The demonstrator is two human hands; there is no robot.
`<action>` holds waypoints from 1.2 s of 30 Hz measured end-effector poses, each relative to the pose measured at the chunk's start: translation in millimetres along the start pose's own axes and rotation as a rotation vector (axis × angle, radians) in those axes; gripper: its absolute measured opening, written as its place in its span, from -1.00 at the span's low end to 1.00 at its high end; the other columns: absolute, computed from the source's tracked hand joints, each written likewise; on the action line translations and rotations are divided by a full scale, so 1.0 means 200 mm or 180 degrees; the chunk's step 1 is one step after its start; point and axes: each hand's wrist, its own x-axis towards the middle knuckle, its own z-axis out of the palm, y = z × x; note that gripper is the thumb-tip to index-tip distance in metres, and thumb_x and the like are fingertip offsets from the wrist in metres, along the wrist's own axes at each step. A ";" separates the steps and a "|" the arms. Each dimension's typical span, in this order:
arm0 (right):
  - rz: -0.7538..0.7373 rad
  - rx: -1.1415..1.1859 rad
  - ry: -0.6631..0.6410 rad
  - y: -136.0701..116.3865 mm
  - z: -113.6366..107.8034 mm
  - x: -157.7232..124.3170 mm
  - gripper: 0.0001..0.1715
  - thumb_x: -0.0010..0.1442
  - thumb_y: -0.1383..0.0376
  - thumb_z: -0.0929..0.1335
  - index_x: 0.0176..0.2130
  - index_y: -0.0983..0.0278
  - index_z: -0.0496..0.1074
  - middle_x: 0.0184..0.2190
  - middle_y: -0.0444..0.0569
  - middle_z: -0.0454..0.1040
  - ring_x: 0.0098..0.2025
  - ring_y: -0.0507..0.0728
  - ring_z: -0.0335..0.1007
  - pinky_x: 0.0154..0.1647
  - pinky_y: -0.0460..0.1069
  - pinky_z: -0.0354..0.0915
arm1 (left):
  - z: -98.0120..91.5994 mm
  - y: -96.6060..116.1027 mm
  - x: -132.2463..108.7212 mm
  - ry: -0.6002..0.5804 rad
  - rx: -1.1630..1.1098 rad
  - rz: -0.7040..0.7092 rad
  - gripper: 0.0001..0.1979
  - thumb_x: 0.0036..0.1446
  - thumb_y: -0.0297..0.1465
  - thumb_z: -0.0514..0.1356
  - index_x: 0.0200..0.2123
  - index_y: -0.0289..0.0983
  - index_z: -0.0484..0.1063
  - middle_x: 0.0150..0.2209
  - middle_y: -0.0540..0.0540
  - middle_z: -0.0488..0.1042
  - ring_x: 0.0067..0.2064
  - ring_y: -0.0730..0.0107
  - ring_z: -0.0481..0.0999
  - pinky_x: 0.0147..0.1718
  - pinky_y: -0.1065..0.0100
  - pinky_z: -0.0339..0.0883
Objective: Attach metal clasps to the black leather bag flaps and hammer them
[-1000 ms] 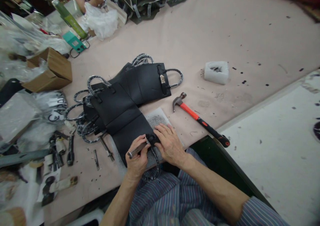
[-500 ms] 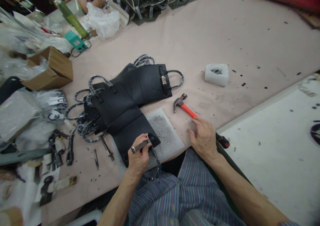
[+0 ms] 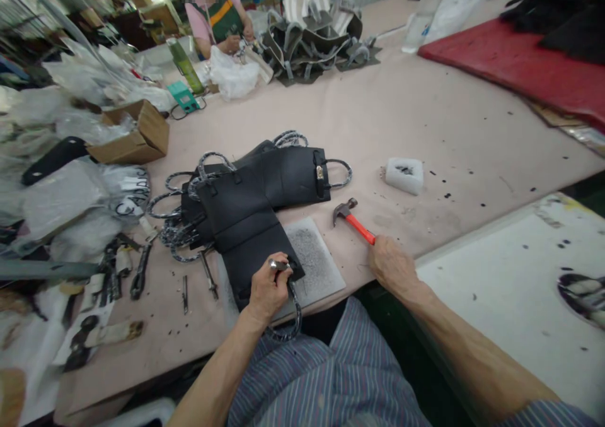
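Note:
My left hand (image 3: 265, 290) grips a short metal punch (image 3: 278, 265), held upright with its tip on the corner of a black bag panel (image 3: 250, 250). That panel lies partly over a grey-white cutting pad (image 3: 316, 264) at the table's near edge. My right hand (image 3: 391, 264) is closed around the handle of a hammer (image 3: 352, 217) with an orange-red shaft, which rests on the table to the right of the pad. More black bag panels (image 3: 288, 175) with wrapped handles are stacked behind.
A white foam block (image 3: 404, 175) sits right of the hammer. Pliers and small tools (image 3: 137, 275) lie at left with plastic bags and a cardboard box (image 3: 137, 138). Another person (image 3: 218, 20) works at the far end beside grey bag parts (image 3: 321, 45). A red sheet (image 3: 510, 67) covers the far right.
My right hand left the bag panel, moved right and closed on the hammer handle. My left hand tipped the punch from slanted to upright. The view tilted up.

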 end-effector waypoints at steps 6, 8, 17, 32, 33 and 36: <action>-0.0442 0.1653 -0.0100 -0.15 -0.39 -0.05 -0.62 0.44 0.19 0.08 -0.40 0.17 0.20 -0.64 -0.19 0.26 -0.64 0.05 0.16 -0.58 -0.06 0.13 | 0.00 0.00 0.00 -0.0092 -0.0072 -0.0189 -0.83 0.19 -0.47 0.20 -0.15 -0.19 0.47 -0.13 -0.10 0.61 -0.09 0.26 0.64 -0.04 0.25 0.52; -0.0718 0.2064 -0.0058 -0.26 -0.60 -0.12 -0.58 0.48 0.08 0.07 -0.36 0.16 0.19 -0.61 -0.21 0.31 -0.61 0.04 0.24 -0.55 -0.07 0.18 | 0.00 0.00 0.01 -0.0110 -0.0049 -0.0181 -0.83 0.18 -0.47 0.21 -0.15 -0.19 0.49 -0.15 -0.09 0.62 -0.12 0.26 0.64 -0.07 0.26 0.53; -0.1788 0.0852 -0.0126 -0.45 -0.86 -0.22 -0.60 0.45 0.10 0.14 -0.39 0.17 0.26 -0.69 -0.19 0.27 -0.71 0.04 0.01 -0.62 0.01 -0.18 | -0.01 0.00 0.01 -0.0195 0.0042 -0.0221 -0.87 0.19 -0.47 0.20 -0.20 -0.18 0.50 -0.27 -0.04 0.60 -0.25 0.30 0.62 -0.20 0.31 0.49; -0.0989 0.0013 -0.0577 -0.23 -0.63 -0.23 -0.64 0.47 0.12 0.13 -0.29 0.20 0.31 -0.60 -0.14 0.36 -0.62 0.07 0.23 -0.53 -0.01 -0.15 | 0.00 0.01 -0.01 -0.0385 0.0059 -0.0375 -0.81 0.20 -0.49 0.20 -0.13 -0.17 0.50 -0.13 -0.05 0.60 -0.12 0.30 0.61 -0.10 0.34 0.45; -0.0819 -0.0132 -0.0508 -0.18 -0.57 -0.21 -0.66 0.47 0.14 0.13 -0.27 0.20 0.31 -0.58 -0.13 0.39 -0.58 0.09 0.28 -0.51 -0.01 -0.14 | -0.01 0.02 -0.01 -0.0416 0.0067 -0.0418 -0.82 0.20 -0.49 0.20 -0.14 -0.18 0.49 -0.12 -0.05 0.60 -0.11 0.31 0.61 -0.08 0.35 0.44; -0.0345 -0.0545 -0.0415 -0.04 -0.36 -0.14 -0.68 0.47 0.16 0.16 -0.26 0.23 0.33 -0.53 -0.07 0.44 -0.50 0.15 0.40 -0.49 -0.01 -0.08 | -0.01 0.03 -0.01 -0.0471 0.0043 -0.0459 -0.83 0.19 -0.51 0.20 -0.17 -0.18 0.49 -0.10 -0.05 0.59 -0.08 0.33 0.59 -0.05 0.36 0.42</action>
